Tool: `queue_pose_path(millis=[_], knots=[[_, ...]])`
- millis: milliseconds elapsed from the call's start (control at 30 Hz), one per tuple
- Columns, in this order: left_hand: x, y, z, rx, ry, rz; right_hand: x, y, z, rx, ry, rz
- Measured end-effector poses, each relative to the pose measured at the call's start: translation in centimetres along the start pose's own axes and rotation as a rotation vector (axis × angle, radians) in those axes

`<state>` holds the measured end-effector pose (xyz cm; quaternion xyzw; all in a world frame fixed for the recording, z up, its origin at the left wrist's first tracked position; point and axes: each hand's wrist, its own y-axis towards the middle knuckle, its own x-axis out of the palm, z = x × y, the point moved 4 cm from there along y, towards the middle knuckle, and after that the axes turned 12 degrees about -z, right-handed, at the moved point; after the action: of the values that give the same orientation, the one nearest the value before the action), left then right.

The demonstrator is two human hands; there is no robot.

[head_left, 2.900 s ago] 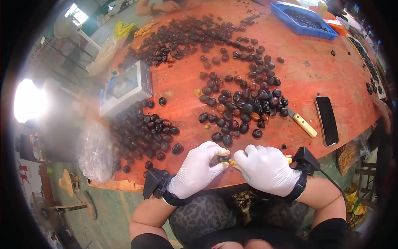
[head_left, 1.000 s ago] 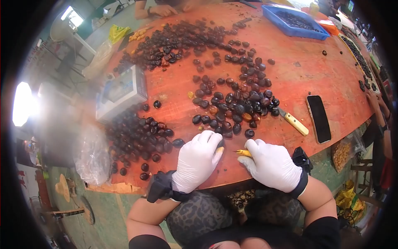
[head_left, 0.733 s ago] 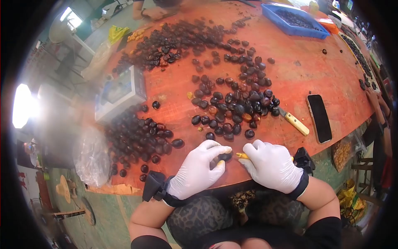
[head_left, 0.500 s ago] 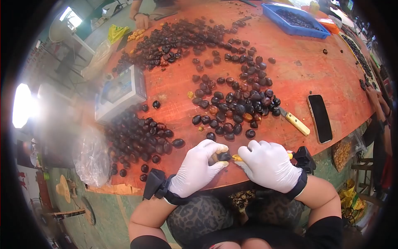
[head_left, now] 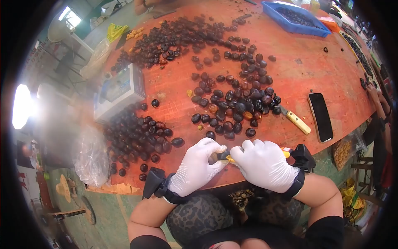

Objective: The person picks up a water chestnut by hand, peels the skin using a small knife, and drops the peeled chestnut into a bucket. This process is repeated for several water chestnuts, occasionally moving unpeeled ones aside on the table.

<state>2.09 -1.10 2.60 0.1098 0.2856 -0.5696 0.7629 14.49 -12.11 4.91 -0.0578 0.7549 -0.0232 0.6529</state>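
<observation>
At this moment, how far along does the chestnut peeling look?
Early on. The left hand grips one dark chestnut while the right hand works a yellow-handled knife against it. Only a few peeled yellow kernels lie at the far edge. Unpeeled piles remain at centre and left.

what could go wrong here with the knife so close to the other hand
1. The right hand works a yellow-handled knife against a chestnut pinched in the left hand; a slip could cut the thin glove.
2. This happens at the table edge, so the chestnut or peelings may drop into the lap.
3. A spare knife lies loose beside the phone, easy to knock.
</observation>
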Motion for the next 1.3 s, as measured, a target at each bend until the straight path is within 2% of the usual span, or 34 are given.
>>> queue_pose_path(millis=[200,400,733,900,967,1000,1100,1233,1300], knots=[[-0.1,0.0,0.0,-0.006,0.0,0.023,1.1,-0.9,1.5,0.117,-0.029,-0.059],[0.0,0.1,0.2,0.029,0.092,0.066,-0.1,-0.4,0.1,0.055,0.026,-0.042],[-0.4,-0.7,0.0,-0.002,0.12,0.061,1.0,-1.2,0.8,0.123,-0.016,-0.107],[-3.8,-3.7,-0.6,-0.27,0.323,0.174,0.9,-1.3,0.8,0.122,-0.015,-0.101],[-5.0,-4.0,1.2,-0.205,0.602,0.268,0.9,-1.2,0.8,0.121,-0.002,-0.098],[-5.3,-3.4,2.1,-0.173,0.64,0.244,0.8,-1.2,0.8,0.119,0.004,-0.096],[-4.1,-0.7,2.3,0.024,0.574,0.243,1.1,-1.2,0.9,0.133,0.0,-0.118],[-2.3,1.5,0.1,-0.013,0.423,0.181,1.0,-1.4,1.0,0.12,0.013,-0.087],[-2.2,0.8,0.7,-0.023,0.134,0.139,1.0,-1.5,1.0,0.12,0.032,-0.085]])
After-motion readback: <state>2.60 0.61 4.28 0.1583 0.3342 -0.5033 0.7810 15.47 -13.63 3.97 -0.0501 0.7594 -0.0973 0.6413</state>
